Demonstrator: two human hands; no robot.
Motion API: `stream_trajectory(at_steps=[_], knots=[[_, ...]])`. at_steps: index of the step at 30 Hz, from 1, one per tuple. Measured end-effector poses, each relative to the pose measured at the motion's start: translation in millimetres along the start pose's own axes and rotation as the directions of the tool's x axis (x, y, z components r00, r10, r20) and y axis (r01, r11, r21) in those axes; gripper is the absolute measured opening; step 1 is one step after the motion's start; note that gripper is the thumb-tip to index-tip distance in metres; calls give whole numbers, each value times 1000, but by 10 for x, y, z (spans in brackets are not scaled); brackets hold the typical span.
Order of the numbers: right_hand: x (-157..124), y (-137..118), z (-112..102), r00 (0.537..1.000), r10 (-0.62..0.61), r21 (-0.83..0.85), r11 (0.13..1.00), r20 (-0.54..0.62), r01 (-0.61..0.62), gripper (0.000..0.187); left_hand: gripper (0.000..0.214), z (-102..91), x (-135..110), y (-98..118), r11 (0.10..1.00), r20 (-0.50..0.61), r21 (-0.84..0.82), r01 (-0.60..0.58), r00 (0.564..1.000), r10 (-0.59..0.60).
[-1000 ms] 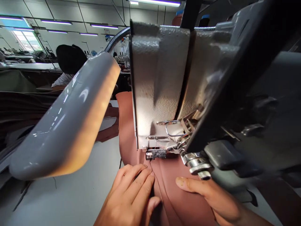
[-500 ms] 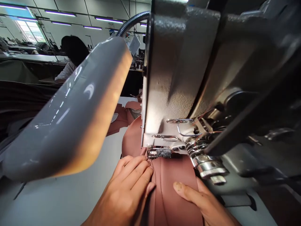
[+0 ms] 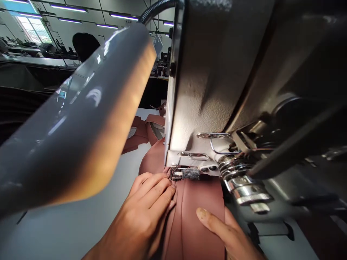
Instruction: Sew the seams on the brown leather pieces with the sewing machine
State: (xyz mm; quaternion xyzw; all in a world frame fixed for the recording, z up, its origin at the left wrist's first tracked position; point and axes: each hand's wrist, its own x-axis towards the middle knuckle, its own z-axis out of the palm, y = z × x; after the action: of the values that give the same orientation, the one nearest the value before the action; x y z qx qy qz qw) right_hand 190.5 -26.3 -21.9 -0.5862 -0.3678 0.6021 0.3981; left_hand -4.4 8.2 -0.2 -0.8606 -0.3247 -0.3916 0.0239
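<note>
A reddish-brown leather piece lies under the head of a grey sewing machine, with a seam running toward the presser foot. My left hand lies flat on the leather's left side, fingers together, with the fingertips just short of the presser foot. My right hand rests on the right side of the leather with a finger stretched out flat. Neither hand grips anything.
A long grey lamp head on a flexible neck fills the left of the view. More brown leather pieces lie further back on the pale table. A person sits at a far bench.
The view has come closer to the machine and lower. The leather has shifted under the foot and both hands have slid slightly left and down with it.
</note>
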Motion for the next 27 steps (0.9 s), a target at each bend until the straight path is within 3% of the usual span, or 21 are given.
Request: stream_trajectory(at_steps=[3,8,11,13,16,22,27], knots=[[-4,-8,42,998,11,2,1000,-61,-11,49,26,-37,-5,-22,1000,19,-4,0,1000,0],[1,8,72,996,33,-12,999,-85,-34,62,31,-160,-133,-96,995,169,71,-65,984,52],[-2,-10,74,998,-6,-40,999,-58,4,58,54,-148,-234,-112,990,201,113,-85,978,61],[-5,-41,77,998,-52,-85,995,-40,48,46,60,-78,-280,-104,986,169,133,-96,983,73],[-3,-82,88,997,-74,-49,996,-5,73,38,46,65,-310,-85,986,98,154,-62,994,47],[-3,-136,96,997,-73,44,996,-14,74,48,26,210,-272,-90,979,-158,166,-115,977,141],[41,-183,48,995,-92,-16,996,26,92,54,25,222,-229,-83,959,-257,231,-166,940,225]])
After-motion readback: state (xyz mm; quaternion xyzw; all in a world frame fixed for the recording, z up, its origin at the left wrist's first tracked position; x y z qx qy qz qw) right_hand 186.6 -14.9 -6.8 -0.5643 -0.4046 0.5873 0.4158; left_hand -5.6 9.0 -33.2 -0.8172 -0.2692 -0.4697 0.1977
